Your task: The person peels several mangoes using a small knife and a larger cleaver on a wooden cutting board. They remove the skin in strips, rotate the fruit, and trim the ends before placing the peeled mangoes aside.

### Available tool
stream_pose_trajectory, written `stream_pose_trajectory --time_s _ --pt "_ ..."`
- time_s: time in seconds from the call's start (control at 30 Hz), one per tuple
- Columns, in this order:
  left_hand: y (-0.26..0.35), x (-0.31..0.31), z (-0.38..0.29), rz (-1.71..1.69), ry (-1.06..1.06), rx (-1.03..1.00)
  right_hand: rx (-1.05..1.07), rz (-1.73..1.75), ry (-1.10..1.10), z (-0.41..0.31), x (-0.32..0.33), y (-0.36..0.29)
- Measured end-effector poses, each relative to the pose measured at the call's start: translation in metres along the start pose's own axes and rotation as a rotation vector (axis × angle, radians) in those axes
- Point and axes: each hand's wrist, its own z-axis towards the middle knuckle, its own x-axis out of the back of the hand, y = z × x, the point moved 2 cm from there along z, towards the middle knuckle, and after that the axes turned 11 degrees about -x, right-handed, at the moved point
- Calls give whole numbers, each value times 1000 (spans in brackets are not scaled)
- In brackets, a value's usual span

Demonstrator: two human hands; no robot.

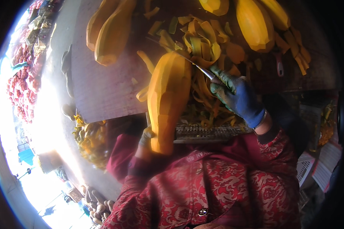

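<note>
A large peeled orange squash (168, 97) lies lengthwise before me, its wide end over the table and its narrow end towards my body. My left hand (146, 137), in a glove, grips the narrow end from the left side. My right hand (238, 94), in a blue and green glove, is closed around the handle of a narrow-bladed metal tool (205, 71), probably a knife. The blade reaches left to the far end of the squash. Long curled peel strips (202, 43) are heaped just beyond and to the right of the squash.
More peeled squashes (114, 37) rest at the table's far left, others (255, 25) at the far right. A peeler (279, 64) lies at the right. Below the table edge, a woven basket (206, 133) holds peelings. Another heap of peelings (93, 140) is at the left. Unpeeled squashes (99, 206) lie at lower left.
</note>
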Motion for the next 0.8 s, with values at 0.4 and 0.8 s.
stream_pose_trajectory --time_s 0.4,0.8 --pt "3 39 24 130 -166 -53 -399 637 -135 71 -37 12" --pt "11 24 16 353 -394 -252 -330 328 273 -9 54 85"
